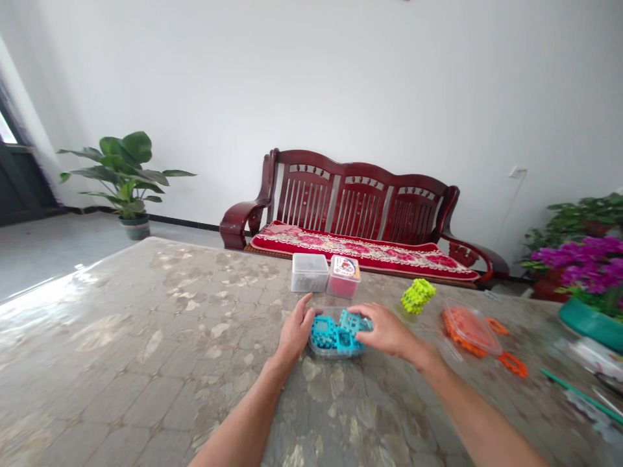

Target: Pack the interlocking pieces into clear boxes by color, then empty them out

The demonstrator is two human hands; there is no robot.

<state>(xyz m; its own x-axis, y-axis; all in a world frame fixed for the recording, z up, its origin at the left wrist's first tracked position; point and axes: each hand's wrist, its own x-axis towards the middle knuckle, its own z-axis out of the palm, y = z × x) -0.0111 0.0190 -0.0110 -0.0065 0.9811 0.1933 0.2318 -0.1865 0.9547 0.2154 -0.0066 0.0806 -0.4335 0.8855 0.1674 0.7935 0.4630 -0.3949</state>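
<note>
In front of me on the table stands a clear plastic tub [331, 353] with turquoise interlocking pieces [324, 331] in it. My left hand [295, 329] lies along the tub's left side, fingers stretched out and the thumb by the rim. On the opposite side, my right hand [387, 329] grips a turquoise notched piece [354, 320] between thumb and fingers, over the right part of the tub. The tips of its fingers are partly hidden behind that piece.
Behind the tub stand a clear lidded box [309, 272] and a box with pink contents [344, 285]. To the right are a lime-green assembled block [417, 296], a clear container with orange pieces [470, 327], loose orange pieces [513, 364] and a flowerpot [591, 324].
</note>
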